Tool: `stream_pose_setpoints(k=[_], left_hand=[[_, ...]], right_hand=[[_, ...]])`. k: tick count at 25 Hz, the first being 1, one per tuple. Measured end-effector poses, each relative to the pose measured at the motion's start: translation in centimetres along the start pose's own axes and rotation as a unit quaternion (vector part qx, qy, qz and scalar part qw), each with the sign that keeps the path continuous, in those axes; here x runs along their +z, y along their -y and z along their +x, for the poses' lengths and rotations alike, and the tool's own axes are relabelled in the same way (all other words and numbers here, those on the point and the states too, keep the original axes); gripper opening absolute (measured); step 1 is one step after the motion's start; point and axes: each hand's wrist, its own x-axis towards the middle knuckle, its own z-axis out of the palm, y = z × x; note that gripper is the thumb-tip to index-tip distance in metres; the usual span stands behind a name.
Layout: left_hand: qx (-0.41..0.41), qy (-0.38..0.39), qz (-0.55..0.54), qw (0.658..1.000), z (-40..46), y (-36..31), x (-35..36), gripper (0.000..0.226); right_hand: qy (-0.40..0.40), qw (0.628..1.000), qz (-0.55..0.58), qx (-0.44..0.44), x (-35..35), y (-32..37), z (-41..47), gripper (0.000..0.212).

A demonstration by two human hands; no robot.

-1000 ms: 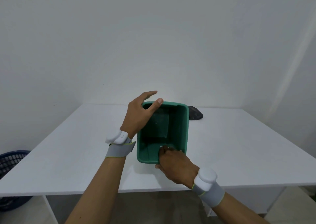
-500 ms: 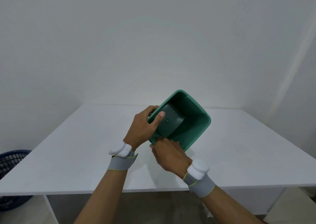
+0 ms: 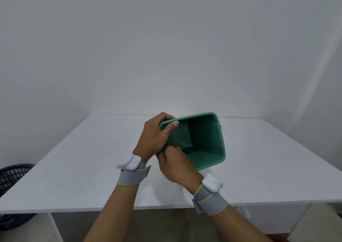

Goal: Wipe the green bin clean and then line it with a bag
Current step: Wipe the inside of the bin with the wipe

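Note:
The green bin (image 3: 207,147) is a rectangular plastic tub, tipped up on the white table (image 3: 83,169) so its open mouth faces me. My left hand (image 3: 153,140) grips its left rim, thumb inside and fingers around the outside. At the bin's near left corner, my right hand (image 3: 175,166) has its fingers curled and pressed against the inner wall. They hide whatever is under them; a small white wipe showed there a second ago. No bag is in view.
A dark blue mesh basket (image 3: 11,175) stands on the floor at the left, below the table's edge. The table's front edge runs just under my wrists. A white wall stands behind the table.
The bin was upright, then swung with its mouth to the right, and now faces me. My left hand shifted to clamp the left rim; my right hand stayed at the near corner.

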Motion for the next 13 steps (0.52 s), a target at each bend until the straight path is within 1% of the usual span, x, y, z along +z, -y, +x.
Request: stream_pose_setpoints(k=[3, 5, 6, 8, 9, 11, 13], left_hand=[[-0.009, 0.025, -0.005, 1.000, -0.2, -0.1, 0.1, 0.010], [-0.020, 0.021, -0.016, 0.999, -0.2, 0.1, -0.1, 0.011], [-0.026, 0.017, -0.023, 0.999, -0.2, 0.2, -0.4, 0.012], [-0.035, 0.014, -0.032, 0.999, -0.2, 0.6, -0.8, 0.015], [-0.034, 0.015, -0.029, 0.999, -0.2, 0.7, -0.9, 0.017], [-0.033, 0.008, -0.025, 0.999, -0.2, 0.6, -0.9, 0.018], [-0.038, -0.004, -0.032, 0.999, 0.0, 0.6, -0.9, 0.018]], right_hand=[[0.016, 0.994, 0.107, 0.006, 0.1, -0.3, 0.1, 0.041], [0.036, 0.986, 0.165, 0.006, 0.2, -0.6, 0.1, 0.040], [0.051, 0.983, 0.176, 0.007, 0.4, -0.8, 0.0, 0.041], [0.075, 0.984, 0.162, -0.001, 0.8, -1.1, -0.2, 0.040], [0.074, 0.985, 0.154, -0.007, 1.1, -1.2, -0.3, 0.038], [0.043, 0.988, 0.150, -0.014, 1.4, -1.3, -0.5, 0.035], [-0.005, 0.990, 0.141, -0.018, 1.8, -1.2, -1.0, 0.031]])
